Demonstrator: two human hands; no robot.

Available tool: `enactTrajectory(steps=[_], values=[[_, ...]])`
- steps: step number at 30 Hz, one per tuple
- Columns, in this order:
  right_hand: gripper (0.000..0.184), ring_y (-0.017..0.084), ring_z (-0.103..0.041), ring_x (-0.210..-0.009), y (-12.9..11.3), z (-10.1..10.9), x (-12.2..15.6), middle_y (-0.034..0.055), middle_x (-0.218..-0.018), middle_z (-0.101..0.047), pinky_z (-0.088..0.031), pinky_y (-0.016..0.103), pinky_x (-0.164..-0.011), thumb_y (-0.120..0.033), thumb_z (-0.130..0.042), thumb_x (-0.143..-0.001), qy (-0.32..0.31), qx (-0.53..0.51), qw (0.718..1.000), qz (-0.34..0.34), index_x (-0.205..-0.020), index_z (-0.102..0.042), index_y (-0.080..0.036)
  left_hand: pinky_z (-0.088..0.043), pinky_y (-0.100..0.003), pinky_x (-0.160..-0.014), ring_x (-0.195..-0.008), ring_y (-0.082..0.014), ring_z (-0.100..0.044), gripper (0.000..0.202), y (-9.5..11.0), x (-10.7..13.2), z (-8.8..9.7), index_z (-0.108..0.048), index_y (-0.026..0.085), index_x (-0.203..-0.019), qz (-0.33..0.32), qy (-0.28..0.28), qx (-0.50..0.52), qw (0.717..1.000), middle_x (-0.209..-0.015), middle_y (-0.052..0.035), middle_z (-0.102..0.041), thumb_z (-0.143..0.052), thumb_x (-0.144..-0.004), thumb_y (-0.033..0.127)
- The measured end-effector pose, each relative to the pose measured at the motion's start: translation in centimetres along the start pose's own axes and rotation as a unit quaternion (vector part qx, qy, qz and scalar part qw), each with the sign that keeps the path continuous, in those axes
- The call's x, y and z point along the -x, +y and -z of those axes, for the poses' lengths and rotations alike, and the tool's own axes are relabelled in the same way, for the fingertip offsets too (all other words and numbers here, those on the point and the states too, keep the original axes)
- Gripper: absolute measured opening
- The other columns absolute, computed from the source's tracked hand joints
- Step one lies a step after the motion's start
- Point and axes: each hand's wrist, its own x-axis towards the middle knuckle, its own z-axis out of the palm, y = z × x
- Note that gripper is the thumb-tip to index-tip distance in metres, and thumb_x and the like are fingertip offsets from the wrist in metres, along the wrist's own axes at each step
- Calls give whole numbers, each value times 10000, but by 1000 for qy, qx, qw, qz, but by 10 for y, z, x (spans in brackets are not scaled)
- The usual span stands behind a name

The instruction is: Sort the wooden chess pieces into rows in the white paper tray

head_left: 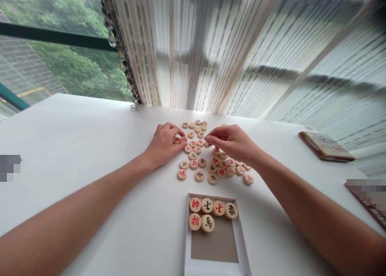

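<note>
Several round wooden Chinese chess pieces with red or black characters lie scattered on the white table. My left hand rests at the pile's left edge, fingers curled over a red-marked piece. My right hand hovers over the pile's right side, fingertips pinched together; what they hold, if anything, is hidden. In front of the pile lies a shallow white box with a brown floor, holding several pieces in two rows at its far end.
A brown closed box lies at the right of the table. Another dark-edged object sits at the right edge, partly blurred. A striped curtain hangs behind the table; a window shows trees at the left.
</note>
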Motion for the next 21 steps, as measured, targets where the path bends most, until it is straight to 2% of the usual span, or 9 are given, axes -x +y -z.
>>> enactTrajectory(steps=[4,7,10,13,17,19,21], values=[[330,116,-519,-530,-3,7,1,44,-653,-692,-351,248,-453,-471,-742,-880,19,15,1000,-4,-871,-824,-151,-524,-382,-860,-920,-271,-649,121,2,1,5,-765,190,-904,-2,1,41,999,-887,-63,-731,-758,-840,293],[315,112,-532,-532,-7,13,2,50,-663,-705,-347,236,-442,-449,-752,-873,28,3,1000,-9,-862,-825,-143,-517,-313,-739,-810,-215,-653,134,4,3,7,-778,193,-928,10,29,83,996,-866,-41,-744,-768,-842,295],[321,132,-586,-582,-9,17,2,84,-731,-753,-394,239,-462,-459,-786,-849,37,-15,999,-2,-849,-822,-140,-521,-305,-740,-760,-181,-635,247,5,5,8,-801,196,-1072,-7,80,122,989,-879,-35,-754,-764,-863,323],[358,141,-595,-590,-11,21,3,93,-736,-758,-400,240,-457,-493,-811,-828,49,-21,999,0,-854,-820,-136,-550,-309,-725,-728,-168,-638,287,9,7,6,-817,191,-1102,-1,96,205,974,-890,-50,-764,-758,-891,376],[369,143,-596,-597,-13,23,6,95,-746,-761,-409,241,-466,-503,-815,-827,53,-26,998,0,-861,-819,-135,-630,-324,-767,-841,-204,-741,340,24,12,4,-820,163,-1090,51,63,384,920,-972,-89,-805,-836,-847,400],[366,142,-599,-603,-15,22,8,91,-753,-762,-416,244,-478,-503,-818,-827,49,-31,998,-5,-867,-822,-139,-658,-347,-825,-881,-213,-770,350,35,16,3,-817,148,-1076,79,37,462,883,-1003,-95,-815,-883,-801,354],[362,140,-605,-615,-16,20,11,82,-758,-763,-436,247,-505,-503,-827,-823,32,-43,999,-7,-880,-825,-145,-672,-382,-883,-879,-211,-787,346,45,22,2,-812,137,-1047,119,-3,538,834,-992,-89,-818,-912,-761,306]])
